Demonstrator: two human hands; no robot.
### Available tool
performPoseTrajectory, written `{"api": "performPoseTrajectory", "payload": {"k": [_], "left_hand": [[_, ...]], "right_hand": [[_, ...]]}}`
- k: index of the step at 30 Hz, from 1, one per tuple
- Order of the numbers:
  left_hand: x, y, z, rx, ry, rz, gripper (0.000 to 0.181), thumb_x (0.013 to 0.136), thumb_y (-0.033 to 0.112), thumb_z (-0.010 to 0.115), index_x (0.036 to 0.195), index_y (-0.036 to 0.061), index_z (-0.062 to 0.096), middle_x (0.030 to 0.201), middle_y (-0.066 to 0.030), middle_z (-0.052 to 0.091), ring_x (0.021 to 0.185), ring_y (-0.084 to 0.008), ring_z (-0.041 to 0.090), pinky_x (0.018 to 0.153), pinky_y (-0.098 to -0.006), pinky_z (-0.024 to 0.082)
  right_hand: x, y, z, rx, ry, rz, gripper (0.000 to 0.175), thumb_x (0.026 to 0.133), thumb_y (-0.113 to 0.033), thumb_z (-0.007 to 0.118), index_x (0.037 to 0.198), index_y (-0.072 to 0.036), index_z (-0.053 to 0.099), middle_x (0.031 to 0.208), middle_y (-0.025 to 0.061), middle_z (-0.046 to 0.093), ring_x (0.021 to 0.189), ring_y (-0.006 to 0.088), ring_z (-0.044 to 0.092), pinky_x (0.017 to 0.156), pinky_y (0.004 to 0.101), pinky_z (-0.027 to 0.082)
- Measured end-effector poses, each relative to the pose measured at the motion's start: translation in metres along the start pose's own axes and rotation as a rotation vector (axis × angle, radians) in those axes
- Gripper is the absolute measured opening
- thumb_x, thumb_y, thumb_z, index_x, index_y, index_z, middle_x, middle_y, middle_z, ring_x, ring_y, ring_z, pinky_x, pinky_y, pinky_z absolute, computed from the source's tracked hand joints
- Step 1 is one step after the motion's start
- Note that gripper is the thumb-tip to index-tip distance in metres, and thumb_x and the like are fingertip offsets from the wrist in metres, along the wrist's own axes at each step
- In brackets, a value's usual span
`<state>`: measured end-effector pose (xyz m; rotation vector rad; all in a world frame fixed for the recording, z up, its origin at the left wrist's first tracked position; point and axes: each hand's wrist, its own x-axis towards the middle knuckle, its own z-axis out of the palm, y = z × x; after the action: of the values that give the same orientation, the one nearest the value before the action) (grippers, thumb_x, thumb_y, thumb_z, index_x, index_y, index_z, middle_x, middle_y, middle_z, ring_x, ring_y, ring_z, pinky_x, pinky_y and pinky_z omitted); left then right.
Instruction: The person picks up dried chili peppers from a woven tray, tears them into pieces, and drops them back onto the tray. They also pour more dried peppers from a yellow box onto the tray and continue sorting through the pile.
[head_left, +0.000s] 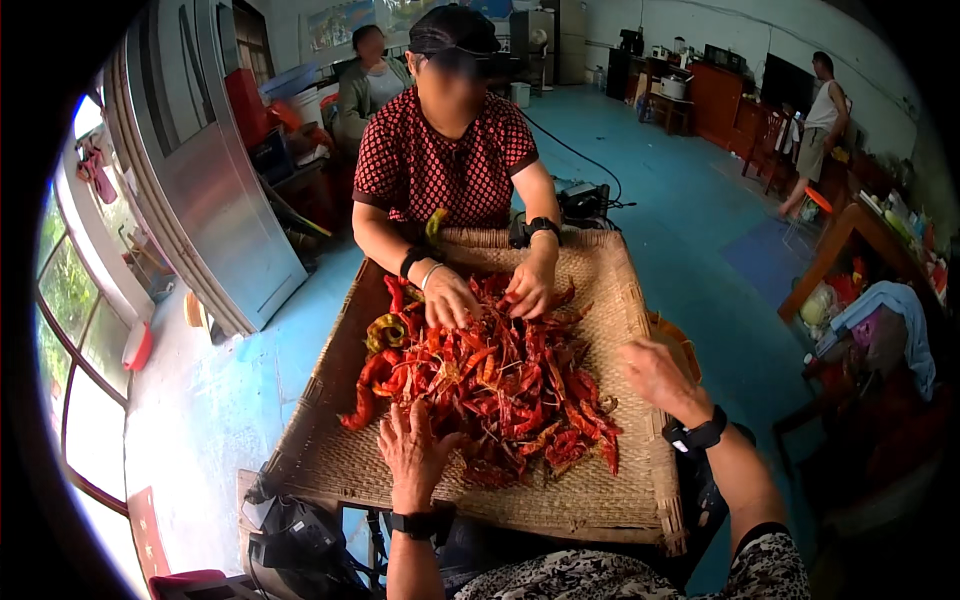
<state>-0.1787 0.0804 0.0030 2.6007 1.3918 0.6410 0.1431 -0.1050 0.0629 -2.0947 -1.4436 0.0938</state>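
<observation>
Dried red chili peppers lie heaped on a large woven bamboo tray. My left hand rests at the near left edge of the heap, palm down with fingers spread, and seems to hold nothing. Over the tray's right rim is my right hand, its fingers curled; whether something small is between them cannot be told. Each of my wrists wears a black band. A curled yellow-green and red pepper sits at the heap's left, and a larger red pepper lies below it.
Across the tray a person in a patterned shirt has both hands in the chilies. Another person sits behind, and a third stands far right. A metal door is at left; a cloth-draped chair is at right.
</observation>
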Motion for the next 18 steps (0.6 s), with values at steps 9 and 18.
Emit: {"api": "performPoseTrajectory", "payload": {"k": [9, 18], "left_hand": [[0.004, 0.019, 0.021, -0.297, -0.096, 0.082, 0.054, 0.072, 0.007, 0.071, 0.122, 0.0049, 0.05, 0.123, -0.017, 0.048, 0.11, -0.0376, 0.05, 0.092, -0.0445, 0.044], [0.006, 0.11, 0.036, -0.624, -0.048, 0.328, 0.031, 0.078, -0.003, 0.059, 0.109, 0.0037, 0.056, 0.106, -0.0177, 0.051, 0.091, -0.0406, 0.057, 0.074, -0.0461, 0.05]], "right_hand": [[-0.009, -0.034, 0.042, -0.038, -0.388, -0.235, 0.033, 0.087, -0.012, 0.059, 0.118, -0.006, 0.047, 0.09, 0.0107, 0.044, 0.072, 0.0273, 0.045, 0.066, 0.0426, 0.042], [-0.009, -0.046, 0.06, -0.21, -0.335, -0.298, 0.024, 0.081, -0.005, 0.063, 0.102, 0.002, 0.052, 0.078, 0.0176, 0.055, 0.068, 0.0292, 0.057, 0.058, 0.0397, 0.046]]}}
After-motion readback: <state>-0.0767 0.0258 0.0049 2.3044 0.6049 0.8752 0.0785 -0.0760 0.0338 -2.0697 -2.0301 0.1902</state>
